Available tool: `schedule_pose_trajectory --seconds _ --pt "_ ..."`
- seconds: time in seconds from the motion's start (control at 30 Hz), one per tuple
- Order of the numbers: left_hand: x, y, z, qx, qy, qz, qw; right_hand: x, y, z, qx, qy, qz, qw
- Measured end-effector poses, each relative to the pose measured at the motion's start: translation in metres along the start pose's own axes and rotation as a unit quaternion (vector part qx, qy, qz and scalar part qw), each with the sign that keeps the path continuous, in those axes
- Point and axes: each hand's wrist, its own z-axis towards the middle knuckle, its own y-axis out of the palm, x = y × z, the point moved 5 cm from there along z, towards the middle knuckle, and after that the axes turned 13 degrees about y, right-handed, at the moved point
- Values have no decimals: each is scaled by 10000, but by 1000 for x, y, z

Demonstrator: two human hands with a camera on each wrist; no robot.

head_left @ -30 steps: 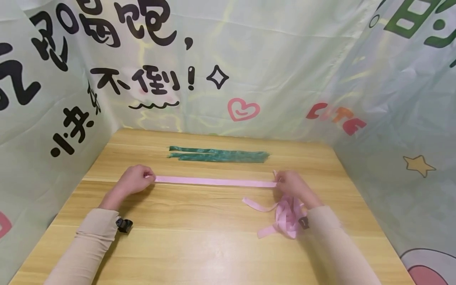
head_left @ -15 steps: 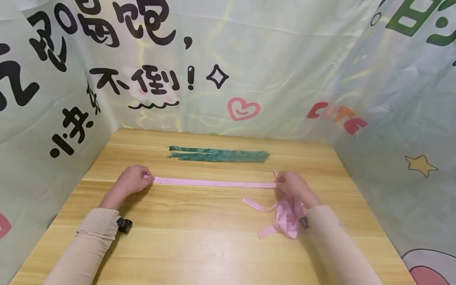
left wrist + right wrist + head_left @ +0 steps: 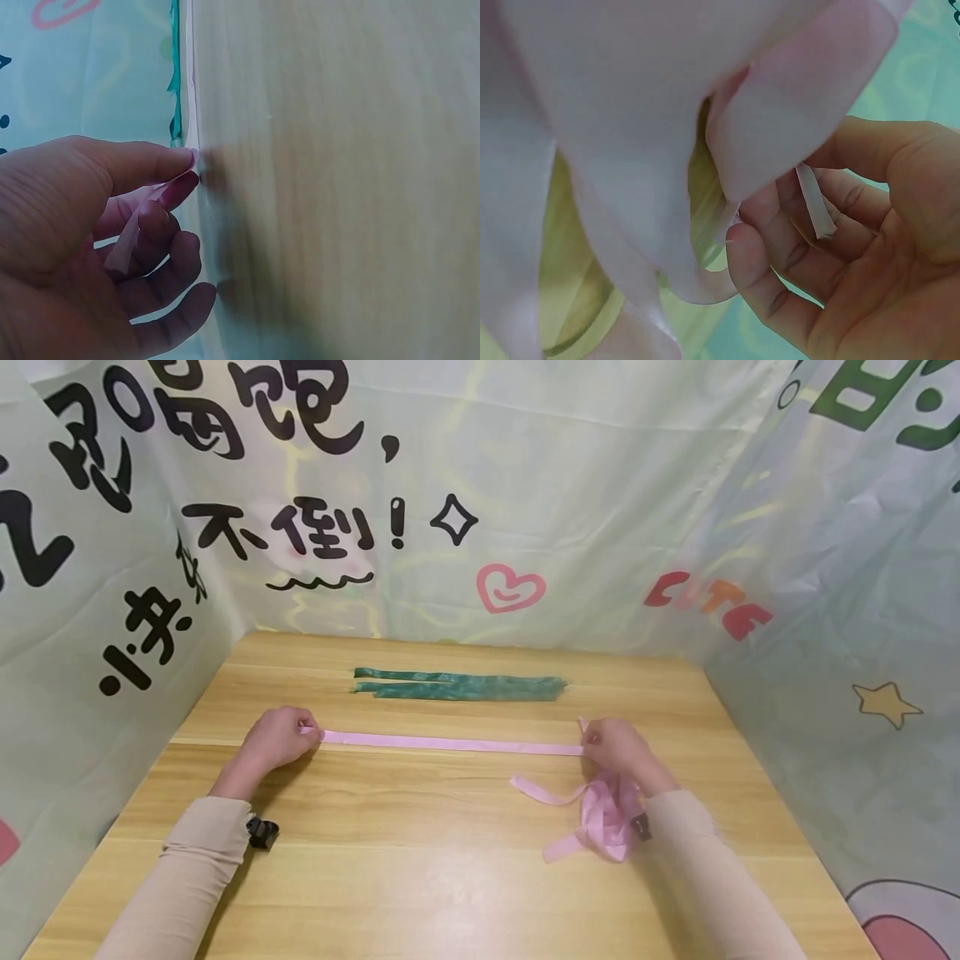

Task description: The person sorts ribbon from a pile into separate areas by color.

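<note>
A pink ribbon (image 3: 450, 742) stretches straight from side to side between both hands, just above the table. My left hand (image 3: 279, 739) pinches one end between thumb and index finger; in the left wrist view a short tail (image 3: 124, 251) of ribbon crosses the palm. At the other end my right hand (image 3: 621, 748) pinches the ribbon, and the right wrist view shows a short ribbon tip (image 3: 817, 206) by its fingers. Below the right hand lies a loose heap of pink ribbon (image 3: 606, 818), partly covered by the wrist; its loops fill much of the right wrist view.
Several dark green ribbon strips (image 3: 472, 687) lie side by side farther back on the wooden table (image 3: 390, 877). Printed cloth walls (image 3: 570, 510) stand along the back and both sides of the table.
The left hand has shifted slightly left with the ribbon's end, which stays straight. The right hand and the pink heap hold nearly the same place. The head view has moved a little.
</note>
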Motion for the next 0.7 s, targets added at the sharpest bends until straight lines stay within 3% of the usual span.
schedule_pose_trajectory --seconds 0.23,0.4,0.57,0.7 --pt "-5 2 -1 -79 -171 -50 9998 3 -2 -3 -85 122 192 9997" --pt "-1 -1 -3 55 -111 371 9992 8 -7 -9 -33 336 327 9989" --pt "11 -8 -5 359 53 847 9957 15 -16 -14 86 547 415 9976" --pt "33 -11 -3 540 347 1063 9923 16 -24 -19 196 668 424 9967"
